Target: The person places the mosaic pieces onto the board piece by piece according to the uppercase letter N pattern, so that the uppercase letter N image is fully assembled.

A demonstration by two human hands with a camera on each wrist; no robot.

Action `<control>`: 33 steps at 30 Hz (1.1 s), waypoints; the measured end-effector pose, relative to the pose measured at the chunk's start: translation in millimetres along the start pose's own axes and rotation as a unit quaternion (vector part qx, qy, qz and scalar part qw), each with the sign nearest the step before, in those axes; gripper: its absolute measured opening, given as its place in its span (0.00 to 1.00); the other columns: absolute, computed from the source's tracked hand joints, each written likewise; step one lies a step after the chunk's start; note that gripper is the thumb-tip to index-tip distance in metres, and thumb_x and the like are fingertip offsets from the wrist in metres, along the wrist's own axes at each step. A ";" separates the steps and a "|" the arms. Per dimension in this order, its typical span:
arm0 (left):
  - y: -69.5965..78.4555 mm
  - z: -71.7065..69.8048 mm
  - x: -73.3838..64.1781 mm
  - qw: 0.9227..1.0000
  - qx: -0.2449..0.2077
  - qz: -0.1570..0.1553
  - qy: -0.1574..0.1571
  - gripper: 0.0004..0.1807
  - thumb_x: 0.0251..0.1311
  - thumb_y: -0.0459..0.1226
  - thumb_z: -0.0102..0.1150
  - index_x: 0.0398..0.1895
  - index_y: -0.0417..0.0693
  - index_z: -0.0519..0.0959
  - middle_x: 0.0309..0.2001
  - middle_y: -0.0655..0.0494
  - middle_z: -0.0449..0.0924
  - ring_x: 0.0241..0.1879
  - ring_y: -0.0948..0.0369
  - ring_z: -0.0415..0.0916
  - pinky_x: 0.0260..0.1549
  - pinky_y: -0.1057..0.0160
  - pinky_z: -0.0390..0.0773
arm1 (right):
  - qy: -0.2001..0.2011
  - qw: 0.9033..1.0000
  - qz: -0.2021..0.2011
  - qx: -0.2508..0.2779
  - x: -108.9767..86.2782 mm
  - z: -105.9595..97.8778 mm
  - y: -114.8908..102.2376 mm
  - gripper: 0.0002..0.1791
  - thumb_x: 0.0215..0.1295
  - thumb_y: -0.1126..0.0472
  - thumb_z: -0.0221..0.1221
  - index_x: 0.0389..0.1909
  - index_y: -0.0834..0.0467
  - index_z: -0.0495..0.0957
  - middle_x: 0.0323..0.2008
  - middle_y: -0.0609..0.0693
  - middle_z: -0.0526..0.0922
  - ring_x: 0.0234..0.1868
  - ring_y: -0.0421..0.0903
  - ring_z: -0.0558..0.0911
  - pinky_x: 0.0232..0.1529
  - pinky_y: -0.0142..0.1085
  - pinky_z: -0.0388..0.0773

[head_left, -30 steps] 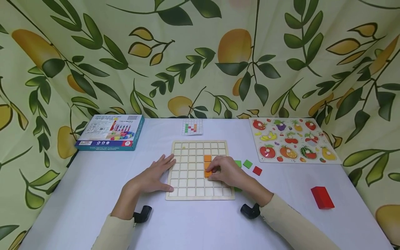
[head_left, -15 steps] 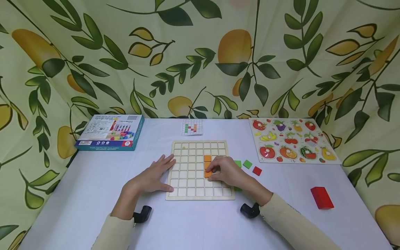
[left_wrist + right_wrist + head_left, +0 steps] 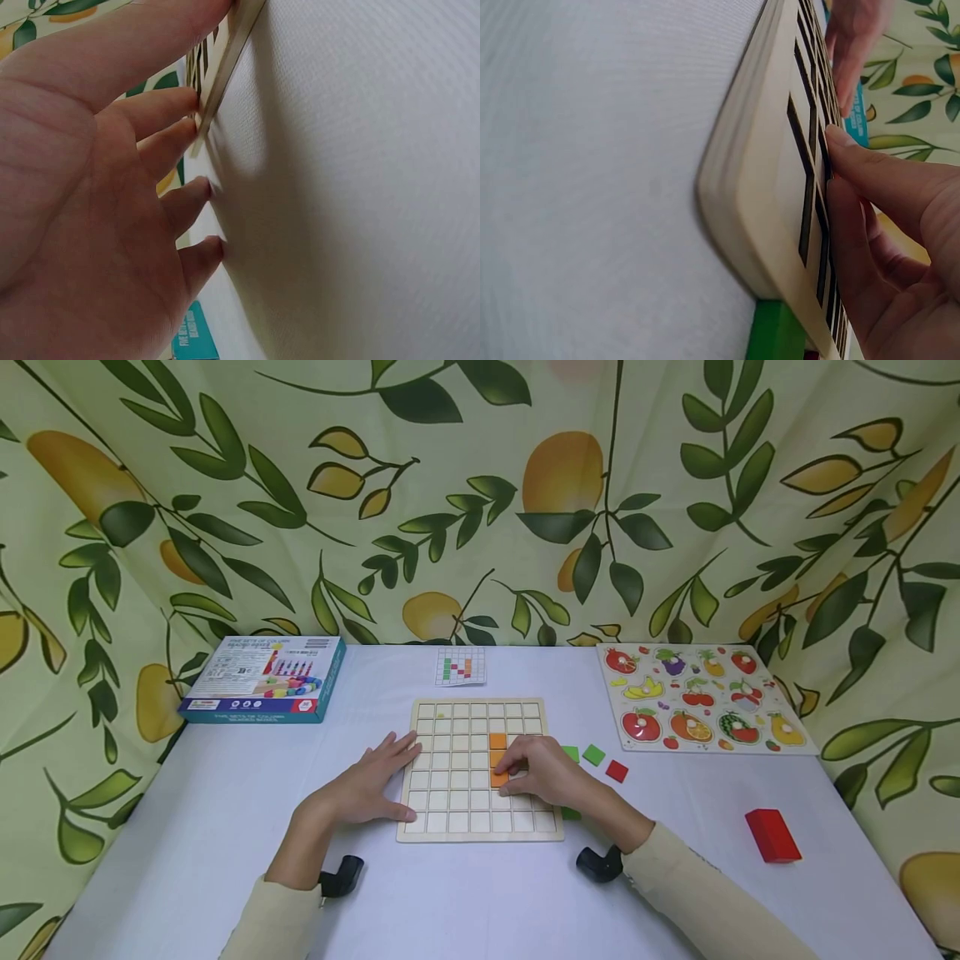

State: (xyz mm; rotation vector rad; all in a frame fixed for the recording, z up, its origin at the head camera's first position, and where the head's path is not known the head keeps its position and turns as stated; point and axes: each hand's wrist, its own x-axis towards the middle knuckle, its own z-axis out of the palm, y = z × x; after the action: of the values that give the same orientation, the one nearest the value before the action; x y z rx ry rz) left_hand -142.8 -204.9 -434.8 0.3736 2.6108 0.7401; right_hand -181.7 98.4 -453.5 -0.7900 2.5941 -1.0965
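Note:
A pale wooden grid board (image 3: 459, 797) lies on the table between my hands. Down one column of its cells runs a short row of orange square tiles (image 3: 498, 741). My right hand (image 3: 543, 770) is over the board, thumb and forefinger pinching the lowest orange tile (image 3: 498, 781) at its cell; in the right wrist view those fingertips (image 3: 841, 136) hide the tile. My left hand (image 3: 367, 781) spreads its fingers along the board's left edge, the thumb at the near corner. In the left wrist view its fingertips (image 3: 199, 187) rest at the board edge and the tablecloth.
Green tiles (image 3: 594, 754) and a red tile (image 3: 617, 771) lie right of the board, and a green block (image 3: 774, 330) touches its edge. Behind is a pattern card (image 3: 461, 666). A boxed toy (image 3: 262, 681), a fruit puzzle (image 3: 705, 697) and a red block (image 3: 773, 835) stand farther out.

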 end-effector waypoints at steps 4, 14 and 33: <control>1.0 0.6 -0.6 1.000 -0.001 -0.001 -0.002 0.57 0.48 0.50 0.79 0.80 0.47 0.59 0.84 0.52 0.47 0.84 0.42 0.35 0.80 0.34 0.42 | -0.010 1.000 -0.001 0.004 -0.7 -1.2 1.0 0.12 0.50 0.61 0.78 0.37 0.51 0.90 0.36 0.43 0.86 0.39 0.37 0.80 0.41 0.26 0.82; 5.7 0.7 -0.8 1.000 -0.005 -0.007 0.000 0.57 0.47 0.49 0.79 0.80 0.48 0.60 0.84 0.51 0.47 0.84 0.43 0.35 0.80 0.34 0.41 | -0.033 0.999 0.006 0.020 -1.7 -9.5 5.9 0.13 0.51 0.59 0.78 0.37 0.49 0.86 0.38 0.42 0.84 0.39 0.37 0.81 0.42 0.26 0.82; 1.8 0.8 -1.7 1.000 0.000 -0.013 0.004 0.56 0.48 0.48 0.79 0.80 0.50 0.59 0.84 0.53 0.47 0.84 0.44 0.36 0.80 0.34 0.43 | 0.017 0.998 0.052 0.018 -27.9 -52.1 23.3 0.21 0.54 0.57 0.76 0.50 0.54 0.84 0.45 0.51 0.85 0.46 0.48 0.79 0.37 0.27 0.79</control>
State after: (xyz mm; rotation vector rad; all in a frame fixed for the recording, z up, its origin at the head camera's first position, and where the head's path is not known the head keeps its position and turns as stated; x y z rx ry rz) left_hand -140.7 -203.7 -433.9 0.3374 2.6186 0.7359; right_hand -188.0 158.5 -434.0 -0.6259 2.6029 -1.1332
